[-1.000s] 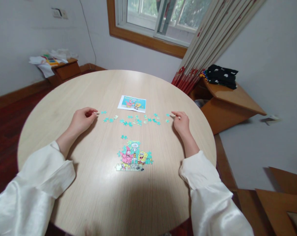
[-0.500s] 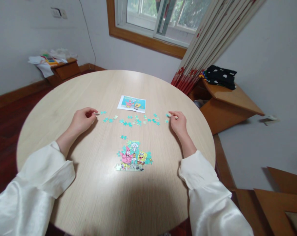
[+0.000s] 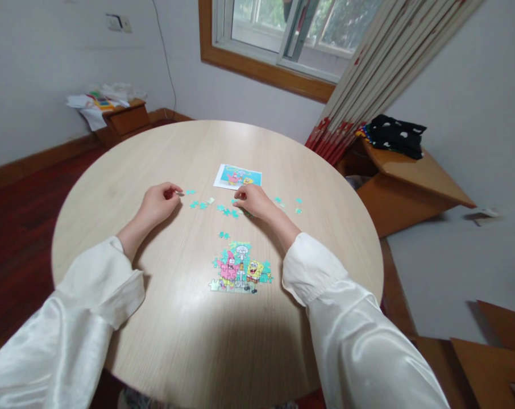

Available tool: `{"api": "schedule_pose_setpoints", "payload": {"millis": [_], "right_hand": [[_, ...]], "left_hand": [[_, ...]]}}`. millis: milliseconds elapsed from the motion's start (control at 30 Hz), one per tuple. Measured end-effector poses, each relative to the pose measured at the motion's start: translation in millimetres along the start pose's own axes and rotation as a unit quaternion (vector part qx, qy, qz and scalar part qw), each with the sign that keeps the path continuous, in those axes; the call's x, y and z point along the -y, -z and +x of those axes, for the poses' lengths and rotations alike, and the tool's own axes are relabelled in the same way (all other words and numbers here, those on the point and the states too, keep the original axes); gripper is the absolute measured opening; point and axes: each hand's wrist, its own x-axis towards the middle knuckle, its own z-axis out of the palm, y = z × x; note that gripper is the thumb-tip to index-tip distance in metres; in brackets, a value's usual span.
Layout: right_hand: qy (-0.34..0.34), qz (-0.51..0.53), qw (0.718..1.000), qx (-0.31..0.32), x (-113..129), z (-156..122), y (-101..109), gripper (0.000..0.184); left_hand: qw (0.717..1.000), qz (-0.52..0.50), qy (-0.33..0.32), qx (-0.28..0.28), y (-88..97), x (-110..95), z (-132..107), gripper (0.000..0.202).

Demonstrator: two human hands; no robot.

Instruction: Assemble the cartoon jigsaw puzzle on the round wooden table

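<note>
My left hand [image 3: 160, 201] rests on the table at the left end of a loose row of teal puzzle pieces [image 3: 227, 212]. Its fingers are curled toward the thumb, with no piece visible between them. The nearest single piece [image 3: 190, 192] lies just past its fingertips. My right hand [image 3: 254, 200] is over the middle of the row, thumb and fingers drawn together. Teal shows at its fingertips; whether a piece is gripped there is unclear. Closer to me lies a partly joined cartoon jigsaw puzzle [image 3: 240, 270], with a small pair of pieces [image 3: 224, 234] above it.
A printed reference picture [image 3: 236, 175] lies behind the row, on the round wooden table [image 3: 163, 318]. Two pieces [image 3: 299, 205] sit at the row's right end. Beyond the table are a cabinet [image 3: 411, 182] with black cloth, a curtain [image 3: 381, 74] and a small paper-covered stand [image 3: 127, 118].
My right hand has swept left from the row's right end to its middle, uncovering pieces there. My left hand keeps its place beside the row. The whole view has shifted slightly.
</note>
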Motion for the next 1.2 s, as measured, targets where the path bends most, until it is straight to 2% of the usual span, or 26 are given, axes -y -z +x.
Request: {"api": "schedule_pose_setpoints", "payload": {"millis": [167,267,367,467,533,633,700,767,867,967,1033,1100,1200], "right_hand": [[-0.054,-0.026,0.996,0.062,8.9,5.9,2.5,0.012],[-0.043,-0.017,0.996,0.070,16.4,3.9,5.7,0.011],[-0.002,0.000,0.998,0.057,22.7,-8.5,10.5,0.017],[0.038,0.049,0.998,0.008,27.9,-39.0,19.6,0.021],[0.024,0.114,0.993,-0.019,30.8,-70.5,26.0,0.015],[-0.065,0.267,0.960,-0.052,34.8,-126.1,28.4,0.002],[-0.136,0.362,0.920,-0.063,37.7,-160.3,23.1,0.011],[-0.174,0.397,0.897,-0.085,41.5,-186.4,13.7,0.019],[-0.191,0.382,0.895,-0.127,48.6,-208.0,-1.1,0.020],[-0.216,0.405,0.876,-0.148,55.3,-215.6,-10.5,0.023],[-0.236,0.434,0.857,-0.149,58.2,-217.8,-13.6,0.027],[-0.254,0.447,0.845,-0.146,60.0,-219.3,-15.2,0.030],[-0.268,0.433,0.848,-0.146,61.6,-220.5,-17.0,0.028]], "left_hand": [[1.000,0.001,0.003,0.002,-0.3,-1.3,0.7,0.017],[1.000,0.003,0.001,0.001,-0.2,-0.9,0.8,0.017],[1.000,0.002,-0.001,0.000,-0.1,0.5,1.6,0.017],[1.000,0.008,0.002,-0.011,0.3,-0.4,1.6,0.017],[0.999,0.019,-0.005,-0.028,0.4,-5.0,-1.8,0.017],[0.997,0.026,-0.063,-0.035,-2.0,-20.0,-17.2,0.016],[0.990,0.021,-0.141,-0.004,-6.3,-34.2,-35.6,0.015],[0.970,0.012,-0.233,0.063,-12.7,-48.9,-59.0,0.015],[0.909,0.000,-0.373,0.189,-23.2,-66.5,-96.0,0.021],[0.844,-0.005,-0.478,0.246,-30.1,-75.5,-125.1,0.026],[0.820,-0.002,-0.511,0.259,-31.8,-77.2,-137.0,0.031],[0.810,0.010,-0.521,0.270,-32.0,-76.8,-143.2,0.034],[0.803,0.033,-0.519,0.292,-31.4,-74.8,-145.5,0.033]]}}
